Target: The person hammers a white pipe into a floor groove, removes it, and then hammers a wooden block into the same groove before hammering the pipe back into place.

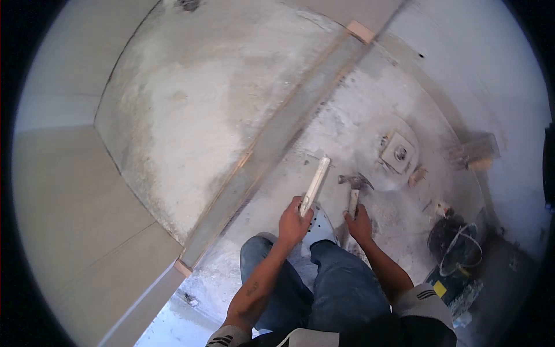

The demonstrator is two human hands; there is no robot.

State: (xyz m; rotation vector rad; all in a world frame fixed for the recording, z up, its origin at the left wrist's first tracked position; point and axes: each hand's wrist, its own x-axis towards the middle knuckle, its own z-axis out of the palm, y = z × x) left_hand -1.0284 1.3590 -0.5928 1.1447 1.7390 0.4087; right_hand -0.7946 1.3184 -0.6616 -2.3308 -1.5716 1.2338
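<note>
My left hand (pixel 295 222) is closed around the lower end of a pale, narrow bar (pixel 316 182), which points up and away from me. What the bar is made of does not show clearly. A claw hammer (pixel 355 184) is in my right hand (pixel 359 224), gripped by its light handle with the metal head uppermost. The two tools are side by side, a short gap apart, over the dusty floor. Below my left hand a white shoe with holes (pixel 319 226) shows between my arms.
A long grey curb with wooden edging (pixel 272 136) crosses the floor diagonally. Right of it are a square drain fitting (pixel 399 151) on a round patch, a broken piece (pixel 417 176), and a dark bucket with a wire handle (pixel 454 246). Walls close in left and right.
</note>
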